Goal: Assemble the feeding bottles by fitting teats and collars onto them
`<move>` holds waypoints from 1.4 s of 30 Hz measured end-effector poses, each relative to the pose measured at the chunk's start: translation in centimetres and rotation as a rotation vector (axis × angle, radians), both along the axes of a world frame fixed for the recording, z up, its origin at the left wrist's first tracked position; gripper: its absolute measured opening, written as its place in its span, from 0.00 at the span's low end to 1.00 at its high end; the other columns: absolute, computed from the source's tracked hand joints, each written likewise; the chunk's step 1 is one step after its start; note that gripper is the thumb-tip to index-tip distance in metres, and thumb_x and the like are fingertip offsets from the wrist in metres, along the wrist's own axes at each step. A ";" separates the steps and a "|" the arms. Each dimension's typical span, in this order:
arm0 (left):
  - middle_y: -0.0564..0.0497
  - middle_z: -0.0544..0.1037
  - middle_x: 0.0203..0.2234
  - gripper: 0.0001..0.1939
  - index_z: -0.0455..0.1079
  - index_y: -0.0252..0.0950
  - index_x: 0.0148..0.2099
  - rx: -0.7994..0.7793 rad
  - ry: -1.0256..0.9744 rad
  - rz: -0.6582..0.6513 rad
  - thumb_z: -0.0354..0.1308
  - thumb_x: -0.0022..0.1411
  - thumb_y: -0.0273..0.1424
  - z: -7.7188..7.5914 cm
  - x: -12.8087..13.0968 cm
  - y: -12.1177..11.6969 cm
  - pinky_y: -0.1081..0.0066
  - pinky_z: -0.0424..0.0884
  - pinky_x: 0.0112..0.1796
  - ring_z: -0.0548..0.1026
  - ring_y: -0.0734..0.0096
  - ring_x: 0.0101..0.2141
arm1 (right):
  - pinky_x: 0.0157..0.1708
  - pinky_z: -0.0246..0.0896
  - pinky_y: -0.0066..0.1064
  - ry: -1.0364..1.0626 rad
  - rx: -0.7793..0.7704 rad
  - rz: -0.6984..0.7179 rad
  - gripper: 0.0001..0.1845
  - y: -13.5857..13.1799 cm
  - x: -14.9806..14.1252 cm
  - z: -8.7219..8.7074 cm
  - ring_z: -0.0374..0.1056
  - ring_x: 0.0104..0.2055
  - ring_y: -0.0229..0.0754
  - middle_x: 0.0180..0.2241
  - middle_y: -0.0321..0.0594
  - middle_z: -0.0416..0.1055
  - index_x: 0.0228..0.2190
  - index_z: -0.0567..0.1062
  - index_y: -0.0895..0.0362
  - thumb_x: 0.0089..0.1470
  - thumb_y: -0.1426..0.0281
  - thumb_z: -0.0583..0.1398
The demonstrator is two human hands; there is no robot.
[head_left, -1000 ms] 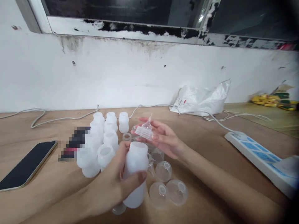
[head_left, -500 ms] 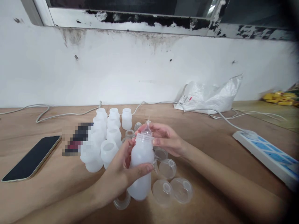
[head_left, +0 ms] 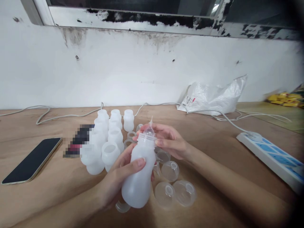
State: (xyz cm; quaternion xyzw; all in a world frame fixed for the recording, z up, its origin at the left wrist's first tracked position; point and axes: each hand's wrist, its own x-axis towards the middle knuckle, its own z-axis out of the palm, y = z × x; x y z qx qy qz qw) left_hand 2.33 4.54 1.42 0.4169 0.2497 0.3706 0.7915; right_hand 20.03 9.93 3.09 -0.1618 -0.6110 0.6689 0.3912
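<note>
My left hand (head_left: pixel 125 172) is wrapped round the body of a translucent white baby bottle (head_left: pixel 140 180), which leans with its neck up and to the right. At the bottle's mouth, my right hand (head_left: pixel 169 139) has its fingers closed about a clear collar carrying a bottle nipple (head_left: pixel 149 129) with a long thin tip. Whether the collar is fully seated I cannot tell. Beneath and beside my right hand lie several clear domed caps (head_left: pixel 169 171). A clear ring (head_left: pixel 123 207) is partly hidden below the bottle.
Several open white bottles (head_left: pixel 111 152) stand in rows on the left. Beyond them lie a phone (head_left: pixel 33 160) and a blurred dark item (head_left: pixel 79 139). A power strip (head_left: pixel 270 158) is at the right, a plastic bag (head_left: pixel 213 98) by the wall. A cable (head_left: pixel 71 117) runs along the back.
The bottle's base has swung left and towards me, so it tilts more. My left hand has shifted its grip, its thumb moving left. My right hand stays at the neck.
</note>
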 end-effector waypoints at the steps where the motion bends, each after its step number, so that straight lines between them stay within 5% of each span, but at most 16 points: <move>1: 0.51 0.71 0.28 0.21 0.60 0.36 0.48 0.012 0.012 0.017 0.59 0.53 0.37 0.0 0.0 0.0 0.77 0.65 0.25 0.70 0.74 0.27 | 0.46 0.61 0.37 -0.005 0.004 0.001 0.19 0.0 0.0 -0.1 0.68 0.45 0.44 0.43 0.43 0.71 0.44 0.70 0.57 0.48 0.70 0.61; 13: 0.55 0.65 0.29 0.16 0.57 0.37 0.39 0.179 0.085 0.129 0.60 0.53 0.35 -0.5 0.6 0.1 0.76 0.63 0.27 0.67 0.78 0.28 | 0.39 0.63 0.33 -0.129 0.037 0.002 0.21 0.4 0.2 -0.3 0.69 0.38 0.39 0.37 0.40 0.72 0.44 0.70 0.55 0.45 0.69 0.63; 19: 0.55 0.65 0.29 0.17 0.56 0.39 0.41 0.229 0.170 0.150 0.60 0.53 0.36 -0.6 0.6 -0.3 0.74 0.61 0.28 0.66 0.75 0.29 | 0.41 0.60 0.31 -0.209 0.182 -0.109 0.21 0.3 0.1 0.0 0.66 0.40 0.38 0.38 0.39 0.70 0.40 0.73 0.56 0.41 0.67 0.66; 24: 0.55 0.65 0.31 0.16 0.56 0.39 0.42 0.307 0.208 0.158 0.59 0.55 0.34 -0.7 0.6 -0.4 0.73 0.60 0.31 0.63 0.75 0.31 | 0.40 0.60 0.32 -0.282 0.138 -0.114 0.21 -0.1 -0.1 0.4 0.65 0.42 0.41 0.42 0.42 0.69 0.39 0.74 0.57 0.39 0.65 0.66; 28: 0.55 0.65 0.33 0.14 0.57 0.40 0.42 0.380 0.245 0.168 0.58 0.56 0.34 -0.8 0.6 -0.4 0.74 0.59 0.32 0.61 0.76 0.32 | 0.36 0.60 0.29 -0.280 0.116 -0.116 0.21 -0.4 -0.3 0.5 0.65 0.36 0.37 0.36 0.38 0.69 0.37 0.73 0.58 0.38 0.66 0.67; 42: 0.57 0.64 0.32 0.14 0.55 0.40 0.40 0.361 0.333 0.232 0.58 0.56 0.33 -0.8 0.5 -0.1 0.75 0.60 0.30 0.62 0.78 0.30 | 0.38 0.59 0.36 -0.618 0.172 -0.438 0.21 -2.0 -1.5 1.3 0.64 0.38 0.44 0.35 0.41 0.69 0.34 0.69 0.57 0.41 0.57 0.63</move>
